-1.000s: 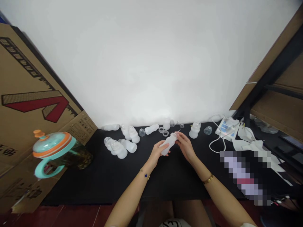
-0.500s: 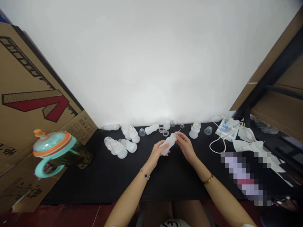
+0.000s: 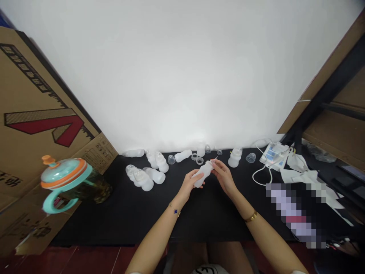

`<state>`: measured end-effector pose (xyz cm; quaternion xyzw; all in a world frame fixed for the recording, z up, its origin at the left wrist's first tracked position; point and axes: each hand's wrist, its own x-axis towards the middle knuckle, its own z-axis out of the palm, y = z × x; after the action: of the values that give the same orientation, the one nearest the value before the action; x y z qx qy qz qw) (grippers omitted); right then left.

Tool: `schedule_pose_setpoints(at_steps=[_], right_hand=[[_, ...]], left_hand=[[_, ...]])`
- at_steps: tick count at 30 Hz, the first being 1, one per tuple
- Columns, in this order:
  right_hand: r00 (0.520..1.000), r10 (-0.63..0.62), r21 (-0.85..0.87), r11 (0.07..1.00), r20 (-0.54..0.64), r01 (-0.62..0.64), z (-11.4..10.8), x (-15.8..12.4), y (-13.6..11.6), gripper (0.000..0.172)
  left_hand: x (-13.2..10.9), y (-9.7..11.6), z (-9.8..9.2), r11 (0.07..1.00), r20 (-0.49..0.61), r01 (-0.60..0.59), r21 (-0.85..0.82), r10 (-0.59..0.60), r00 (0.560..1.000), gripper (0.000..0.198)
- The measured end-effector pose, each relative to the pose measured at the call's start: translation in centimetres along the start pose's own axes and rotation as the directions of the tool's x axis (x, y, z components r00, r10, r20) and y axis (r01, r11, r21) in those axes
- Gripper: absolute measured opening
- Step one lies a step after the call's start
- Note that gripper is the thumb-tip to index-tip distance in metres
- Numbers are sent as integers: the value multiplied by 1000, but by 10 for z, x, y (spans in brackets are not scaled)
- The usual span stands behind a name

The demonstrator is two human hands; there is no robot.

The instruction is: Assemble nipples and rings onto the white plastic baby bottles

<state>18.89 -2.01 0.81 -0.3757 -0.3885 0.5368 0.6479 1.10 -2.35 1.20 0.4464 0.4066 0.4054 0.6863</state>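
Over the middle of the black table, a white baby bottle (image 3: 202, 176) lies tilted in my left hand (image 3: 189, 182), its neck up and to the right. The fingers and thumb wrap round its body. At the neck is my right hand (image 3: 221, 172), with fingers pinched on a small clear piece, perhaps the nipple, that sticks up past the fingertips. Its exact shape is too small to make out. Just behind lie white rings (image 3: 200, 161) and a clear cap (image 3: 208, 148). A capped bottle (image 3: 235, 157) stands right of my right hand.
Several more bottles (image 3: 144, 180) are grouped to the left. A large jug with a teal handle (image 3: 60, 201) stands by a cardboard box (image 3: 37, 102). At right are a power strip (image 3: 273, 155) with a looping white cable, paper scraps (image 3: 302, 178) and a blurred-out patch.
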Motion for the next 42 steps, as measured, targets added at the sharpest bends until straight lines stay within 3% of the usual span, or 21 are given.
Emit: schedule_pose_setpoints(at_steps=[42], right_hand=[[1000, 2, -6, 1000, 2, -2, -1, 0, 2, 31]], left_hand=[[0, 0, 1, 1000, -1, -13, 3, 13, 1000, 55]])
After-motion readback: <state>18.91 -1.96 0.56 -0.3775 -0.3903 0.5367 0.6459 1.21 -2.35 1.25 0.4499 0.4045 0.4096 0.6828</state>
